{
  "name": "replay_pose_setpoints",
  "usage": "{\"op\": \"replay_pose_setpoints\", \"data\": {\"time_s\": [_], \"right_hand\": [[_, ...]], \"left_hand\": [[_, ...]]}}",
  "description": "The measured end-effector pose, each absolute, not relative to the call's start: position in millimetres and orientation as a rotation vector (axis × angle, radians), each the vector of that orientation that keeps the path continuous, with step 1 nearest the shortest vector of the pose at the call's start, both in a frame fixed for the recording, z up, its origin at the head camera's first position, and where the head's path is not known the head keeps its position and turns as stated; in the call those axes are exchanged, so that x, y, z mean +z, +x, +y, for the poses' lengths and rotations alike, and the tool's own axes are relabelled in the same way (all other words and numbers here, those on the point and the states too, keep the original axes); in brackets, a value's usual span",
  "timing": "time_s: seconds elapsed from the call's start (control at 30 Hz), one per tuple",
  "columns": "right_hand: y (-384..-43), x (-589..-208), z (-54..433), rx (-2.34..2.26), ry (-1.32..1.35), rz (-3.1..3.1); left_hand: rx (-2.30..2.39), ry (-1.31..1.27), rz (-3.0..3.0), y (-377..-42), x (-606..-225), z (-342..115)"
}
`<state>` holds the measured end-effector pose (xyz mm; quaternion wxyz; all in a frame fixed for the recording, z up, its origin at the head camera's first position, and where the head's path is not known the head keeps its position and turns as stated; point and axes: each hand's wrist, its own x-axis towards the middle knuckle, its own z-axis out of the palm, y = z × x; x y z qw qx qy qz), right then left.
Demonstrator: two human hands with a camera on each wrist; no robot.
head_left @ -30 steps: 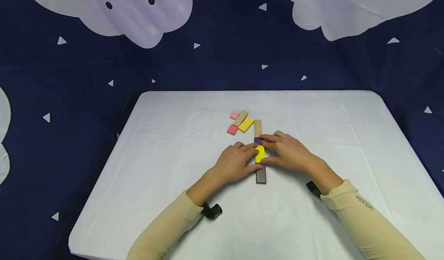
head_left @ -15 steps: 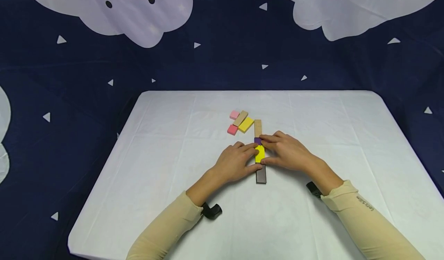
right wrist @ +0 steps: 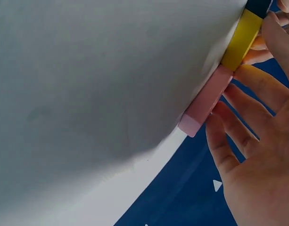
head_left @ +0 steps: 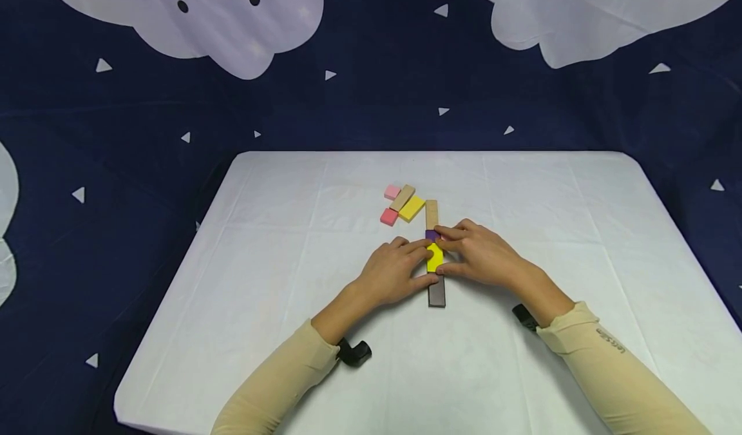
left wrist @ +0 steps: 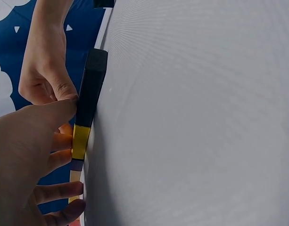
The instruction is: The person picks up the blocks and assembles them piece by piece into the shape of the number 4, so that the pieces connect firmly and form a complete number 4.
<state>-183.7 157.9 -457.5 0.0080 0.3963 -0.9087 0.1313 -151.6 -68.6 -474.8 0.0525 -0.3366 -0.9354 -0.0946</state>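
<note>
A straight row of flat blocks runs away from the person: a dark grey block (head_left: 437,293) nearest, then a yellow block (head_left: 433,262), a small purple block (head_left: 431,236) and a plain wooden block (head_left: 431,216). My left hand (head_left: 390,271) reaches in from the left, thumb at the dark block and fingertips on the yellow one. From the right, my right hand (head_left: 481,252) has its thumb at the yellow block's near right corner. In the right wrist view, its loosely bent fingers touch a pink block (right wrist: 205,101), which meets the yellow block's end. From the head, that pink block is mostly hidden beneath them.
Behind the left hand lie loose blocks: a light pink one (head_left: 392,192), a wooden one (head_left: 402,198), a yellow one (head_left: 412,209) and a deep pink one (head_left: 388,217). All rest on a white-covered table (head_left: 243,261) before a dark blue curtain (head_left: 382,109).
</note>
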Motion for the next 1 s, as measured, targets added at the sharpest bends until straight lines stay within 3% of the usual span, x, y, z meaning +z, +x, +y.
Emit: {"op": "replay_pose_setpoints", "data": {"time_s": [1.0], "right_hand": [[-181.4,-458.1,158.7,0.455,1.177,-2.909]], "left_hand": [[-0.272,-1.039,-2.859,-151.9,-473.3,-68.2]]}}
